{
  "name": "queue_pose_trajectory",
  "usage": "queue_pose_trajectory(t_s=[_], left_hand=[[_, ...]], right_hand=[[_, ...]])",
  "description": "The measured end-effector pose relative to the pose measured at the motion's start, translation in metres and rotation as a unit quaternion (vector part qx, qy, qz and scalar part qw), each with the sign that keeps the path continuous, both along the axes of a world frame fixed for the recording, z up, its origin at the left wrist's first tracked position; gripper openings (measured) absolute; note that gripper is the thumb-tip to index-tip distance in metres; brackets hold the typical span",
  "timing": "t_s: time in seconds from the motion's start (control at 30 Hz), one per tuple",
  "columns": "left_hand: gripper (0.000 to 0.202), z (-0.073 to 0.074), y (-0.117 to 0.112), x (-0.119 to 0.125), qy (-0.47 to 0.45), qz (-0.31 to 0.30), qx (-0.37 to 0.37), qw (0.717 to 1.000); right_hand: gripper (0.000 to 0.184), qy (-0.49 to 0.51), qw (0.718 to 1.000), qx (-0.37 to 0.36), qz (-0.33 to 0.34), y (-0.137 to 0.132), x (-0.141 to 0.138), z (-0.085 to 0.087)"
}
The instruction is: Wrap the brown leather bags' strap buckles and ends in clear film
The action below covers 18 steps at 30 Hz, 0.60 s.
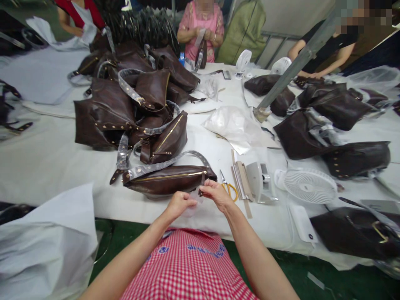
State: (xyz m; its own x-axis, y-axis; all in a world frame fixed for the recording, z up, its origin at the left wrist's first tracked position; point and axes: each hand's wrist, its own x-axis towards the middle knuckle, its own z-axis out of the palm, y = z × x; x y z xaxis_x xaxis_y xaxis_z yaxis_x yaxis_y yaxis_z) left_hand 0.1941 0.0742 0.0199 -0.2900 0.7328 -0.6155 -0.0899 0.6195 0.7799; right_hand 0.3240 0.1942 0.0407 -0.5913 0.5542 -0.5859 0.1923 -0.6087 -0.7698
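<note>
A dark brown leather handbag [165, 183] with a gold zipper lies on its side at the table's front edge. Its studded strap [153, 168] is wrapped in clear plastic. At the bag's right end, my right hand [215, 193] pinches a small dark leather zipper pull [202, 183]. Just to the left, my left hand [181, 205] is closed on a thin clear plastic piece [193, 204], which hangs between both hands. Yellow-handled scissors [229, 187] rest right beside my right hand.
More brown handbags [106, 108] are heaped behind, with others [328, 125] at the right. A white fan [309, 185], a tape dispenser [259, 181] and cardboard strips [241, 179] stand right of the scissors. A slanted metal post [287, 79] rises from the table. Co-workers stand across it.
</note>
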Motion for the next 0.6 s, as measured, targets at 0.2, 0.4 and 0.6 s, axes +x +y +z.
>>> queue_pose_trajectory(t_s=[0.2, 0.4, 0.6], left_hand=[[0.028, 0.001, -0.002, 0.002, -0.041, 0.026, -0.005, 0.999], [0.031, 0.008, -0.002, 0.003, -0.100, 0.039, -0.004, 0.994], [0.033, 0.012, 0.003, 0.003, -0.117, 0.047, 0.009, 0.992]], right_hand=[[0.034, -0.005, 0.999, 0.048, 0.005, 0.000, -0.004, 0.001], [0.032, 0.028, 0.998, 0.052, 0.010, 0.000, -0.005, 0.002], [0.033, 0.021, 0.999, 0.038, 0.018, 0.000, -0.007, 0.002]])
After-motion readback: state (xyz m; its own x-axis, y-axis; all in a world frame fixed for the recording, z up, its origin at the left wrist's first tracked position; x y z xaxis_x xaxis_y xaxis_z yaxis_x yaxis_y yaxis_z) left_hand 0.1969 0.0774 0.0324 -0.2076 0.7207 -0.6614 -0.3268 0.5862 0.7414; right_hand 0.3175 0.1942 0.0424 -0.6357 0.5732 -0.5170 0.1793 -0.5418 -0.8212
